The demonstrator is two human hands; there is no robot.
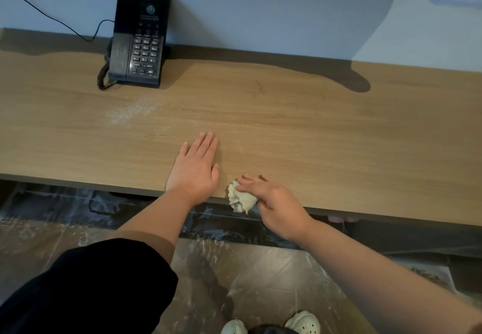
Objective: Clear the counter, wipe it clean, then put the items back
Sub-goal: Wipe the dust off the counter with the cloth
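Cloth (pixel 241 199): pale crumpled wad at the front edge of the surface (pixel 326 138), overhanging it, long axis slanting near-right to far-left. It was gripped by the right hand (pixel 273 203) and protruded on that hand's left side. Left hand (pixel 195 166): flat, palm down, just left of the cloth. Farther back: white dusting (pixel 130 113), black telephone (pixel 138 41).

- Desk (pixel 313 130): light wood grain, white powder patch (pixel 133 112) at 10 o'clock.
- Black telephone (pixel 138 41): 11 o'clock, against the wall (pixel 260 15), handset docked.
- Crumpled white cloth (pixel 241 198): 6 o'clock, at the near edge, in the right hand (pixel 273 200).
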